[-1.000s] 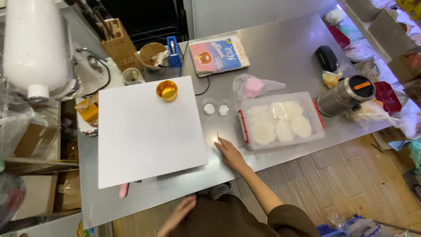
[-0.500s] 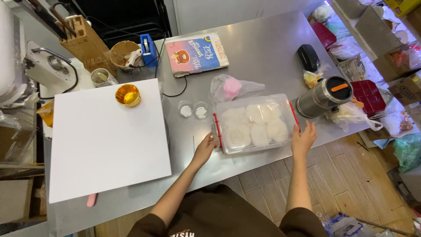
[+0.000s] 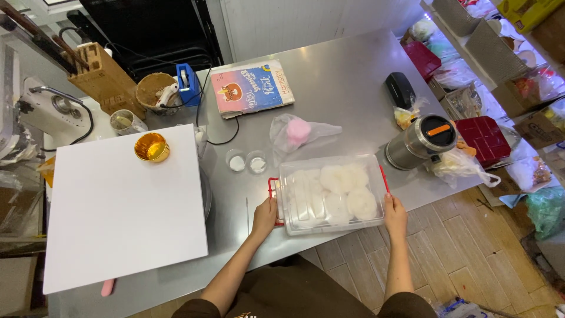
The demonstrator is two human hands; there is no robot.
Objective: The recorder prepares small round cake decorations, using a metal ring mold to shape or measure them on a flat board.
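Note:
A clear plastic box [image 3: 329, 194] with red side clasps holds several round white pieces and sits near the front edge of the steel table [image 3: 329, 94]. My left hand [image 3: 265, 215] grips the box's left end at the red clasp. At the box's right end, my right hand [image 3: 395, 215] is closed on the other side. The lid is on the box.
A large white board [image 3: 123, 212] lies at the left with a gold cup [image 3: 151, 147] on its far corner. Behind the box are two small clear dishes [image 3: 247, 161], a bag with a pink lump [image 3: 298, 131], a book [image 3: 250, 88] and a steel flask [image 3: 419, 143].
Both of my hands have come onto the ends of the box. One second ago only one hand lay on the table beside it. The view has shifted left.

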